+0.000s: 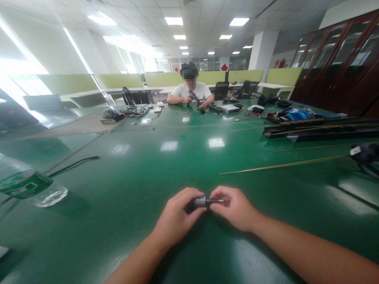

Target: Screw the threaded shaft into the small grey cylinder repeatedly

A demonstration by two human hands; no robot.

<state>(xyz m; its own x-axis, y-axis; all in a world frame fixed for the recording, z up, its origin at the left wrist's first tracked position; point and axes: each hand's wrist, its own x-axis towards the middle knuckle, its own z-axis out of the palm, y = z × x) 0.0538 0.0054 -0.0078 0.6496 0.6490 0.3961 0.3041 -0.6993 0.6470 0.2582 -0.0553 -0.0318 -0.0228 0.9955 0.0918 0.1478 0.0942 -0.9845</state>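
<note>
Cylindrical tool (200, 202) between both hands, bottle (35, 189) lying left of them.
Left hand (181, 211) grips its thick grey body, right fingers (220, 193) pinch its thin end; thin rods (281, 163) lie beyond the right hand (237, 209).

green bottle label (26, 184), black cable (74, 165)

- I have room to slide my left hand (177, 216) ahead over the green table (148, 173).
- Far left, a bottle (34, 188) and a black cable (74, 163) get in my way.
- Ahead and to the right of my right hand (237, 208), thin gold rods (266, 168) block me, then long black bars (334, 135).
</note>
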